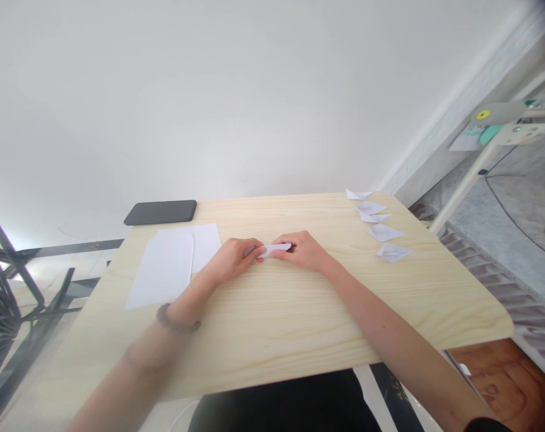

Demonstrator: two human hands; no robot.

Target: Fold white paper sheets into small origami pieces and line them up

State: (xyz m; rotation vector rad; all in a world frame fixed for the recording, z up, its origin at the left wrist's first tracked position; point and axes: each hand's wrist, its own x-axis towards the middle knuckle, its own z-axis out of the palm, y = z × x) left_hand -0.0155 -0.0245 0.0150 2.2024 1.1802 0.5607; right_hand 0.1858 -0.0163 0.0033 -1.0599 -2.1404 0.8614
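Between my two hands, above the middle of the table, is a small piece of folded white paper [276, 248]. My left hand [232, 259] pinches its left end, with a dark beaded bracelet on that wrist. The fingers and thumb of my right hand [303, 251] close on the right end. Fingers cover part of the paper, so its full shape is hidden. Several folded white paper boats [393, 252] stand in a row along the table's right side. To the left of my left hand lie white paper sheets [164, 264], partly overlapping.
A dark phone [162, 212] lies at the back left corner of the light wood table [272, 336]. Behind the table rises a white wall [254, 96]. A white metal frame [470, 174] stands off to the right, and a black metal rack [15, 258] to the left.
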